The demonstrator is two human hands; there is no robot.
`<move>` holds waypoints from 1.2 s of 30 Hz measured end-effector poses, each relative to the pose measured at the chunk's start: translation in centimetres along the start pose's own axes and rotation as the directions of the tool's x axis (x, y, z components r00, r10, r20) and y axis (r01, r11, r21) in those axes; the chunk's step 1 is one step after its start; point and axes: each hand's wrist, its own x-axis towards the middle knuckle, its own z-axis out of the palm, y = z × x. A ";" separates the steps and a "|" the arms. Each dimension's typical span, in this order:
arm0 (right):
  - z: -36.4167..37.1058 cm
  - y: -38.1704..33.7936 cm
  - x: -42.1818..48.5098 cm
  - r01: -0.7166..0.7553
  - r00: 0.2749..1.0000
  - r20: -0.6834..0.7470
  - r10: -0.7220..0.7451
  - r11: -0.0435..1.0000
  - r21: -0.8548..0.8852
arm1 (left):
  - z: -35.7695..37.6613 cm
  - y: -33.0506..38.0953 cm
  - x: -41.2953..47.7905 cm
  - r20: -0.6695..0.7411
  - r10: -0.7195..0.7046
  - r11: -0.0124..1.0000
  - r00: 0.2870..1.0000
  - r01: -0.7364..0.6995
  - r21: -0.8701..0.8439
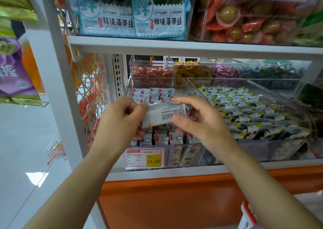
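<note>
The left hand (pixel 120 122) curls round the left end of a white packet (pixel 164 115), thumb on top. The right hand (pixel 197 124) pinches the right end between thumb and forefinger. The packet hangs printed back up, just above the clear bin (pixel 180 87) of small cloud-printed packets (pixel 162 138) at the front left corner of the lower shelf (pixel 192 172).

I judge this to be stocking or tidying: the packet is being turned for placing. The next move calls for lowering it squarely into the standing rows.

The packet's front and left end are hidden and its print is blurred. A red basket (pixel 248 216) is cut off at the bottom edge.
</note>
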 end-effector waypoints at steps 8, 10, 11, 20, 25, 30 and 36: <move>-1.5 0.7 1.5 -0.032 0.917 -0.396 0.054 0.998 0.061 | 0.8 0.0 1.4 -0.008 0.076 0.995 0.997 -0.075 0.068; -1.6 1.0 1.7 -0.044 0.896 -0.440 0.060 0.998 0.047 | 1.2 -0.5 1.8 0.035 0.171 0.942 0.985 -0.173 0.288; -1.6 1.2 1.9 -0.052 0.893 -0.448 0.055 0.998 0.019 | 1.5 -0.8 2.0 0.092 0.208 0.895 0.974 -0.228 0.383; -1.3 1.6 2.3 -0.072 0.888 -0.459 0.005 0.989 -0.128 | 4.6 -3.1 4.2 0.547 -0.124 0.497 0.828 -0.425 0.756; -1.1 1.7 2.7 -0.078 0.892 -0.452 -0.017 0.978 -0.191 | 4.1 -2.8 3.4 0.519 -0.088 0.478 0.850 -0.421 0.771; -0.5 1.6 4.2 -0.036 0.940 -0.328 -0.093 0.930 -0.367 | 3.3 -2.2 2.0 0.506 -0.058 0.438 0.861 -0.433 0.788; 1.5 2.4 6.7 0.002 1.000 -0.016 -0.016 0.773 -0.635 | 3.0 -2.7 0.6 0.444 0.057 0.469 0.894 -0.417 0.779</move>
